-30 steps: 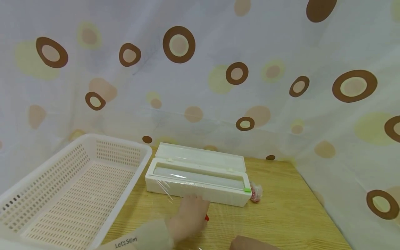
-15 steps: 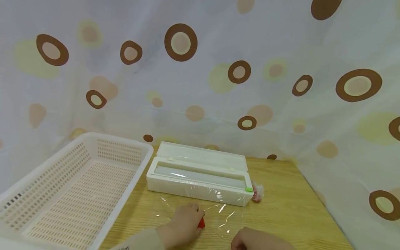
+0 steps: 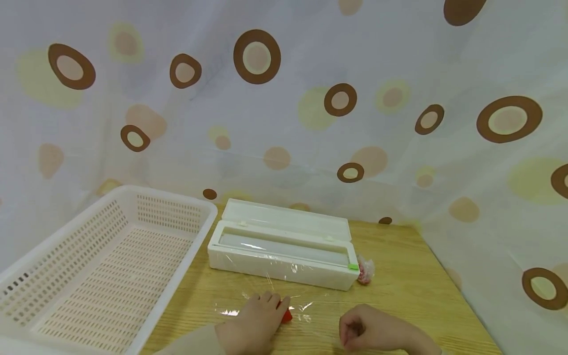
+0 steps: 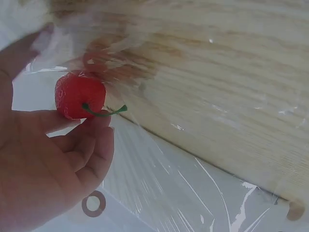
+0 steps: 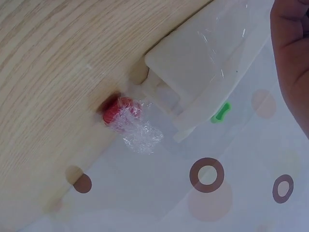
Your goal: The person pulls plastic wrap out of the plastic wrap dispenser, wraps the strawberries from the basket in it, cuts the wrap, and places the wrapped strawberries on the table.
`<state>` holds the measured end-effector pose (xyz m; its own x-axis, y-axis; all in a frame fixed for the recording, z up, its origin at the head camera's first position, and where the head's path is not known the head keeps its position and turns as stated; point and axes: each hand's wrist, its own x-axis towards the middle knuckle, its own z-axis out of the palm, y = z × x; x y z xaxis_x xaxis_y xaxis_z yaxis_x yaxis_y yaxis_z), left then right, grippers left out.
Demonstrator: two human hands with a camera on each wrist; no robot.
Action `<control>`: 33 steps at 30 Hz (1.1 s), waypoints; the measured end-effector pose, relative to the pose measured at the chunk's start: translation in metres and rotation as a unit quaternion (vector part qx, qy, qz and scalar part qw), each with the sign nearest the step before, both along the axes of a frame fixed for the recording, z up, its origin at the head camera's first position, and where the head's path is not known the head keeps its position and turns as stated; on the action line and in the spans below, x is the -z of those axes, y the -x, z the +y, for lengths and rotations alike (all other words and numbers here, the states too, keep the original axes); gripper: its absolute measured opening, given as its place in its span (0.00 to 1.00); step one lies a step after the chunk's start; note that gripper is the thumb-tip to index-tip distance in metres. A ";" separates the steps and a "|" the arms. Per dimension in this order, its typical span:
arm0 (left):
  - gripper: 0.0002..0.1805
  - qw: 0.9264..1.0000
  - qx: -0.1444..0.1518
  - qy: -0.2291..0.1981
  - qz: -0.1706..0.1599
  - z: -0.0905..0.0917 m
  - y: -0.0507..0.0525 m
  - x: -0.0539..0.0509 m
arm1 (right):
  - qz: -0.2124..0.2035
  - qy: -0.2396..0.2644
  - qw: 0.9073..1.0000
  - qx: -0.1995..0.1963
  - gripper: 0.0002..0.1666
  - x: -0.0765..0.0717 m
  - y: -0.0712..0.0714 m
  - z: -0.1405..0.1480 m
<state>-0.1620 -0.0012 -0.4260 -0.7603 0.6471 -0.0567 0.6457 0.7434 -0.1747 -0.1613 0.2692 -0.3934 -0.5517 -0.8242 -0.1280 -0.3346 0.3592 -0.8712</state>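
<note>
In the head view my left hand [image 3: 255, 323] lies low over the table, its fingers about a red toy cherry [image 3: 287, 315]. The left wrist view shows the cherry [image 4: 79, 95] with its green stem [image 4: 108, 112] against curled fingers; the thumb stands a little apart. Clear plastic wrap [image 3: 306, 306] stretches from a white wrap dispenser [image 3: 284, 268] toward me, wrinkled and shiny. At its near right side my right hand [image 3: 372, 328] is curled and pinches the wrap's edge. The right fingertips are mostly hidden.
A white perforated basket [image 3: 188, 268] stands at left. The dispenser's lid [image 3: 286, 219] is raised, and a green slider [image 3: 353, 266] sits at its right end. Beside that end lies a wrapped red bundle [image 5: 126, 113]. A patterned sheet [image 3: 284, 123] hangs behind the table.
My left hand has drawn back from the dispenser with the cherry, and its fingers have loosened. The right hand has moved up and right into fuller view. The wrap now lies lower.
</note>
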 end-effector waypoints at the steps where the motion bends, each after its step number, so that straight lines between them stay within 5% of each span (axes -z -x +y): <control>1: 0.42 1.000 0.001 0.002 0.007 0.000 0.000 0.000 | 0.003 -0.001 1.000 0.002 0.02 -0.001 0.000 0.000; 10: 0.25 0.997 0.024 0.015 0.078 -0.003 0.000 0.000 | 0.050 -0.012 0.999 0.013 0.02 -0.002 0.001 0.001; 18: 0.25 0.999 0.033 -0.002 0.017 -0.008 0.004 -0.006 | 0.093 -0.031 0.995 0.030 0.03 -0.004 0.002 0.003; 23: 0.22 0.999 0.040 -0.033 0.007 -0.010 0.007 -0.008 | 0.102 -0.047 0.989 0.092 0.03 -0.008 0.002 0.008; 26: 0.17 0.997 0.050 -0.065 0.007 -0.011 0.011 -0.008 | 0.139 -0.079 0.976 0.150 0.02 -0.011 -0.001 0.009; 30: 0.17 0.994 0.048 -0.092 -0.015 -0.011 0.016 -0.010 | 0.247 -0.147 0.934 0.211 0.01 -0.022 -0.011 -0.002; 33: 0.16 0.994 0.039 -0.102 -0.027 -0.011 0.018 -0.012 | 0.345 -0.156 0.906 0.189 0.03 -0.027 -0.022 -0.023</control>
